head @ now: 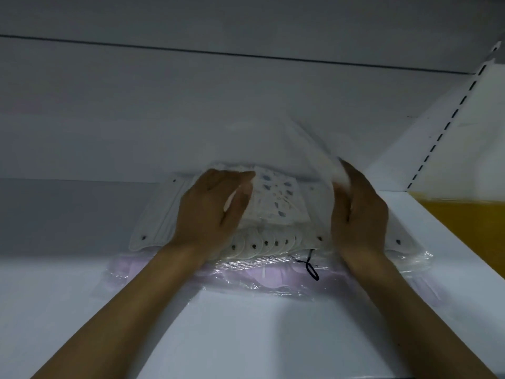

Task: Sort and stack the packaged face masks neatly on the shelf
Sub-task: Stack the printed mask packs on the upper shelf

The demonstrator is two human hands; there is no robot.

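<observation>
Nearest: shelf (pixel 246 324), white board, forearms reaching in over it.

Bottom layer: lilac pack (pixel 273 277), flat on the board in crinkled clear wrap. Risk: slick base, liable to slip forward under any push from above.

Just above: black ear loop (pixel 311 268), trailing out over the lilac wrap. Risk: snagging on a wrist or finger, dragging a layer askew.

Middle layer: white pack (pixel 158 214), black-dotted tabs fanned along the near side, lying on the lilac pack and wider than the top item.

Left hand (pixel 210 212): laid over the white pack, thumb and forefinger apparently pinching the left edge of the patterned pack (pixel 276 198).

Patterned pack: blue-flecked, topmost, between both hands, roughly centred on the stack.

Right hand (pixel 358 209): fingers curled round loose film (pixel 300 149) at the pack's right end, film lifted and blurred. Risks: film stretching or tearing under a hard pull; uneven tug from either side, twisting the top pack out of square; trapped air, leaving a springy, unstable pile.

Farther right: slotted upright (pixel 442 127) and yellow panel (pixel 464 220), near the stack. Risk: corner catching if shifted rightward.

Farthest: back panel (pixel 191 105), plain grey.
</observation>
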